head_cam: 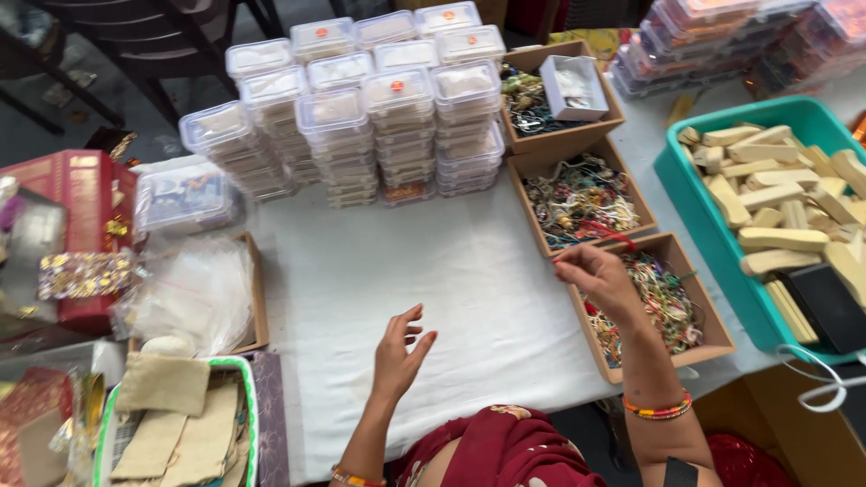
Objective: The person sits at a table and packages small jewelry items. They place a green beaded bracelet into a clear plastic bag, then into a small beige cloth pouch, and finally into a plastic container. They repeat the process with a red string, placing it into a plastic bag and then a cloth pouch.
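**Reaching over a box of threads**

Hovering above the white cloth (361, 271), the left hand (400, 353) is raised, fingers spread, holding nothing. Rightward, the right hand (597, 275) pinches a red thread (606, 233) over the nearest cardboard box (713, 335) of coloured threads.

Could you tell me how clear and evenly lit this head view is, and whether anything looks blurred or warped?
Head view: soft, even daylight on the white tablecloth with only faint shadows; mild glare on the stacked clear boxes; the left hand and right hand are slightly soft; the teal tray leans with wide-angle distortion near the edge.
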